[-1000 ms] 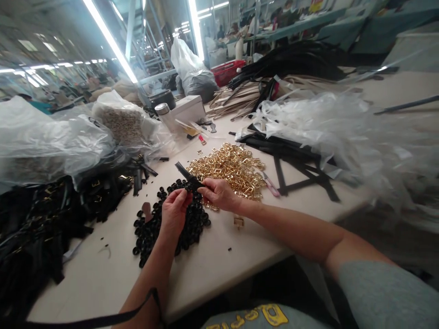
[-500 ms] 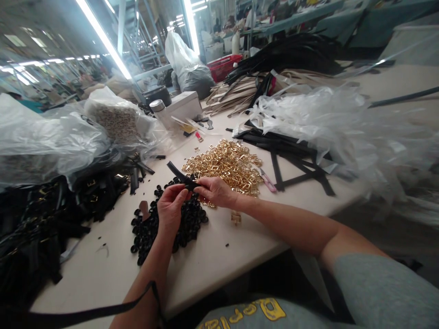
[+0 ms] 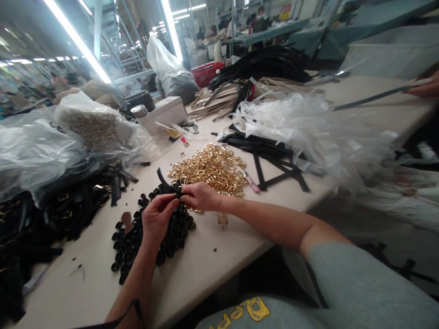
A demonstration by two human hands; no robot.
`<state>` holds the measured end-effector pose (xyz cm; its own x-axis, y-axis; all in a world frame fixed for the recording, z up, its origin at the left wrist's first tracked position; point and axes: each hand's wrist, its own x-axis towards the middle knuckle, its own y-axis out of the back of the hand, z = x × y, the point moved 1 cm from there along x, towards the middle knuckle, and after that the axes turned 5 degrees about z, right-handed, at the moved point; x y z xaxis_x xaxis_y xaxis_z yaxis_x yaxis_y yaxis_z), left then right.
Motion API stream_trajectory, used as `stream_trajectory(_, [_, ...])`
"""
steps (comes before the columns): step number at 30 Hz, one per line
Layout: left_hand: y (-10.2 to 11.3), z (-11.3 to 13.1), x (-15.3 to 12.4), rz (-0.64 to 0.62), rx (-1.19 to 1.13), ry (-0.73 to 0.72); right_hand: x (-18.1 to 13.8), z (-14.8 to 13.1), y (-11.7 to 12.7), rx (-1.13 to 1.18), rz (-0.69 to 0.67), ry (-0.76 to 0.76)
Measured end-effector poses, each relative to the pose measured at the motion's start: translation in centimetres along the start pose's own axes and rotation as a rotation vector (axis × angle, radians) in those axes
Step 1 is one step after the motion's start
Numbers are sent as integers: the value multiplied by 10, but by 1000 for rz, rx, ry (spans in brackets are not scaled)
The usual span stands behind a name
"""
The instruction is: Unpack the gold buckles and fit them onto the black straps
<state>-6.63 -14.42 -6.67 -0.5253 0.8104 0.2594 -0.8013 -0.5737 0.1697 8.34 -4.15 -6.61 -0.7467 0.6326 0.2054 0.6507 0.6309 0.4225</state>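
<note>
Between my two hands is a short black strap [image 3: 163,179], its free end sticking up and away from me. My left hand [image 3: 158,214] pinches it near its lower end. Fingertips of my right hand [image 3: 200,196] close on the same end from the other side; whether a buckle is there too is hidden by the fingers. Below and around the hands lies a heap of small black loops [image 3: 178,230]. Just beyond my right hand spreads a pile of gold buckles [image 3: 212,167]. A brown shaped piece [image 3: 126,222] rests on the loops' left side.
Black straps with buckles [image 3: 61,214] cover the left side. Plastic bags [image 3: 92,123], a steel-lidded bottle [image 3: 141,114] and a white box [image 3: 169,108] stand behind. A pink-handled cutter [image 3: 252,183], black strips [image 3: 284,176] and clear plastic [image 3: 302,121] lie right. Another person's hand [image 3: 423,89] holds a strip.
The view has swung right, so things sit further left. Both hands stay together on the strap, which they hold a little differently. Another person's hand has come into view at the right edge.
</note>
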Motion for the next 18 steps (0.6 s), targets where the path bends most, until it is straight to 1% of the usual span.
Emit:
stream_trajectory(3, [-2,-1,1,-3,-7,-9,0,0,-1,71,-38,-38])
stream_trajectory(6, [-5,-2,2,-31,14,-54,1,2,-4,143,-68,-71])
stream_trajectory(9, [-7,-2,2,-56,101,-121,2,5,-8,177,-74,-60])
stream_trajectory(12, [-9,0,4,-44,211,-185,2,9,-10,216,-71,-21])
stream_trajectory(15, [-11,3,3,-43,269,-224,1,11,-10,247,-54,16])
stream_trajectory(17, [-12,4,2,-61,266,-220,2,13,-10,268,-15,11])
stream_trajectory(18, [-12,3,1,-73,230,-192,2,13,-10,282,3,6])
